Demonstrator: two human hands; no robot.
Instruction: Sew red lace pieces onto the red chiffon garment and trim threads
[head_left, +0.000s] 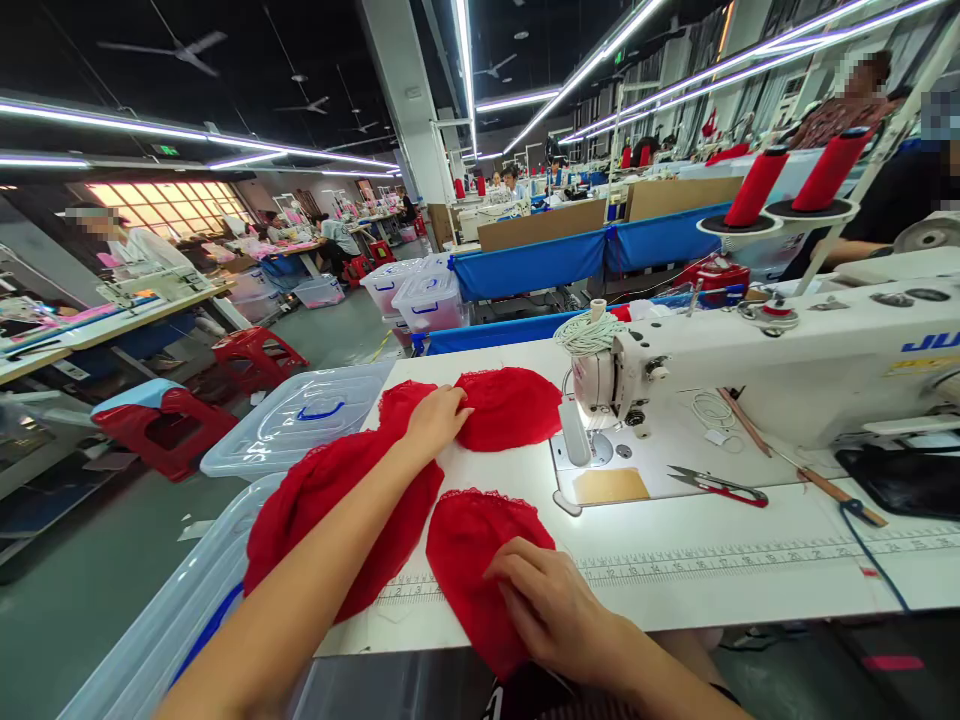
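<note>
Left hand (435, 425) touches the far red lace-edged panel (514, 410); right hand (559, 605) touches the near red lace-edged panel (469, 545); whether either grips, I cannot tell.

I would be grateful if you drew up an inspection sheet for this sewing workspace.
Surface: white sewing table, printed ruler near its front edge.
Job's things: near red fabric piece, far red fabric piece, left red fabric pile; sewing machine.
Clutter: thread snips, wooden-handled tool.
Grip: left hand at the far piece's left edge; right hand on the near piece; firmness unclear.
Cables: blue cord from the tool's handle to the front edge.
Surroundings: lidded clear bins, red stools, co-workers at other stations.
</note>
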